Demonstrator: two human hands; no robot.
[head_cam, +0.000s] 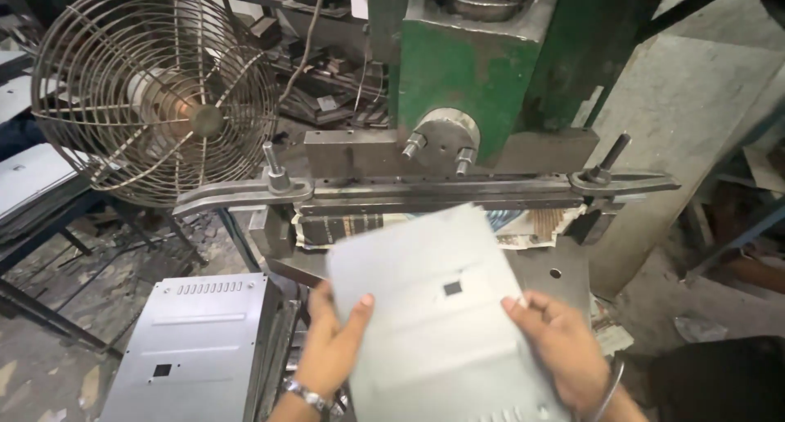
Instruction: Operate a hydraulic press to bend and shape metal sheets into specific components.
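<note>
The person holds a flat grey metal sheet (433, 307) in both hands, just in front of the green press (466, 70). The sheet is tilted, its far edge close below the press's long steel bar (425, 195), and it is blurred, so fine detail is hard to read. A small square hole shows near its middle and a row of short slots near its near edge.

The left hand (331, 340) has its grip closed on the sheet's left edge, thumb lying on top and fingers underneath; a wristwatch (307, 396) sits on that wrist. The right hand (560, 344) has its grip closed on the sheet's right edge in much the same way, thumb and fingertips on top of the metal, with a thin bangle (609, 393) round the wrist.

Left of the press, and lower, a stack of like sheets (196, 344) lies with the same square hole and slot row showing on the top one. Further left of the press stands a fan (151, 95) in a round wire cage, facing the camera. Two upright bolts rise from the ends of the steel bar, and a round steel boss with two studs sits at the front of the press just above it. Below the bar, the press bed (548, 267) shows bare metal with a small round hole to the right of the held sheet.
</note>
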